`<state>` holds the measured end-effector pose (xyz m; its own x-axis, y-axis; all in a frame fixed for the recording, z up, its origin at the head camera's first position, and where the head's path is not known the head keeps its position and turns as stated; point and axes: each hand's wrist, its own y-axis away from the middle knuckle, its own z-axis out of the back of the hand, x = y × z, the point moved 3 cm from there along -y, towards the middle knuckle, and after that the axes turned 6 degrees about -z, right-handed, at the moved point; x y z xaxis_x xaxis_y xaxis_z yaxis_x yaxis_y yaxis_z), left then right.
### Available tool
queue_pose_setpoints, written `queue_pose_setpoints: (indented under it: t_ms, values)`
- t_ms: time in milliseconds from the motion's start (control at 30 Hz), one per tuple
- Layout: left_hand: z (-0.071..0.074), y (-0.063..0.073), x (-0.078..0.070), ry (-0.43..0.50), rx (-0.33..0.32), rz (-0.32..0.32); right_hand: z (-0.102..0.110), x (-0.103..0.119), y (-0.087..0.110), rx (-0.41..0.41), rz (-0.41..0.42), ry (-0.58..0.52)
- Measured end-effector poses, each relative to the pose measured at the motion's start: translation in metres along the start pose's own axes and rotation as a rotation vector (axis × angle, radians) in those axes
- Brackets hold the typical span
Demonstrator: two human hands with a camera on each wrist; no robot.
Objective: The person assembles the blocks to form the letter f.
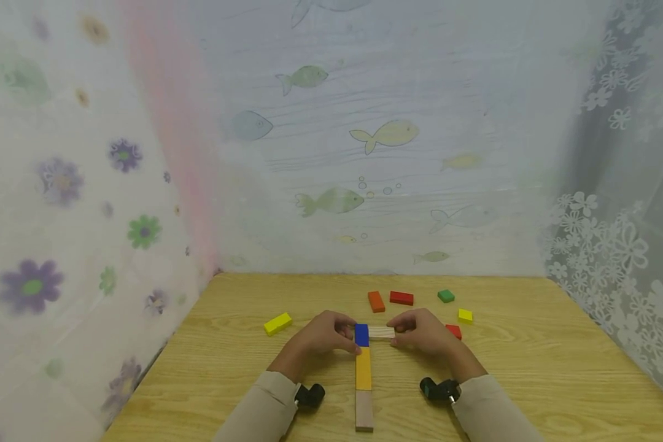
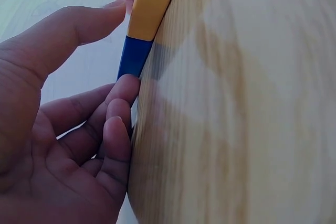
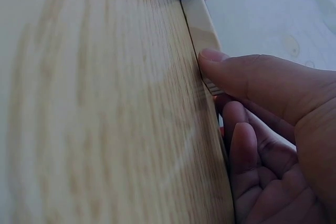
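Note:
A straight row of blocks lies on the table: a blue block (image 1: 361,335) at the far end, a yellow-orange block (image 1: 363,368), then a plain wooden block (image 1: 364,410) nearest me. Another pale wooden block (image 1: 382,332) lies crosswise, its left end against the blue block's right side. My left hand (image 1: 328,332) holds the blue block from the left, curled fingers (image 2: 122,90) on it and the thumb by its joint with the yellow-orange one. With thumb (image 3: 231,69) and fingers, my right hand (image 1: 422,332) pinches the crosswise block's right end.
Beyond the hands lie an orange block (image 1: 376,301), a red block (image 1: 401,298) and a green block (image 1: 445,296). A small yellow block (image 1: 465,315) and another red block (image 1: 453,331) are by my right hand. Farther left lies a long yellow block (image 1: 278,323).

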<state>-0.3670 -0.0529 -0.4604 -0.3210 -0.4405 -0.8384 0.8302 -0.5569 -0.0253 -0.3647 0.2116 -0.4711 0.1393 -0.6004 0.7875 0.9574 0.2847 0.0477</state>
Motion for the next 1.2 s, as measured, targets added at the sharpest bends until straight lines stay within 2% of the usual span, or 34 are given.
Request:
queue_pose_setpoints:
  t_ms: [200,433,633,900,1200]
  values:
    - [0.001,-0.001,0.001,-0.002,-0.008,0.021,0.000,0.003,0.003,-0.004,0.005,-0.004]
    - [0.013,0.011,-0.005,-0.070,-0.036,-0.017,0.000,0.001,0.001,-0.001,0.002,-0.005]
    - [0.041,0.031,0.004,-0.138,-0.117,-0.020,0.000,0.000,0.002,0.006,0.002,-0.009]
    - [0.083,0.059,0.021,-0.240,-0.239,0.077,0.000,0.000,0.002,-0.001,-0.008,-0.013]
    - [0.114,0.079,0.044,-0.326,-0.366,0.154,0.000,0.000,0.001,0.006,0.006,-0.016]
